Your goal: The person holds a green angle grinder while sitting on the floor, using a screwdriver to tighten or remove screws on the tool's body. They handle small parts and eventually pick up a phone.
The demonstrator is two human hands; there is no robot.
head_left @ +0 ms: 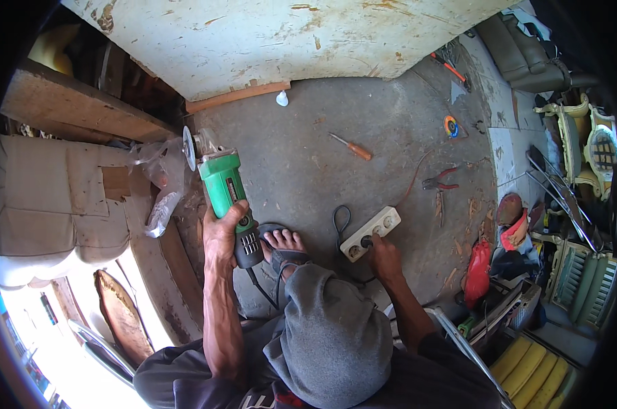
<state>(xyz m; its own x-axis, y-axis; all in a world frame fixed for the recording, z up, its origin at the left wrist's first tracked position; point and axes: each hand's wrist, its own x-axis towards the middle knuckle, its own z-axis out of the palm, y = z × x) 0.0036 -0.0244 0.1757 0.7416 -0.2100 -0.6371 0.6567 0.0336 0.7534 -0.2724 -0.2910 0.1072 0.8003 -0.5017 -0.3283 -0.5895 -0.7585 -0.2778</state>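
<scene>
My left hand (221, 232) grips the body of a green angle grinder (219, 177), whose disc (189, 148) points up at the top. Its black cord (257, 286) hangs down beside my sandalled foot (284, 244). My right hand (383, 259) has its fingers closed on a black plug (365, 242) at a white power strip (383, 223) on the concrete floor; whether the plug is fully seated I cannot tell. A loop of dark cable (341, 217) lies left of the strip. Grey cloth (329, 341) hides part of the lower middle of the view.
A screwdriver (359, 150), pliers (439, 183) and tape measure (450, 126) lie on the floor (301, 163). A padded seat (42, 204) and plastic bag (162, 194) are at left, a board (301, 41) ahead, a red bag (477, 273) and chair frames (574, 143) at right.
</scene>
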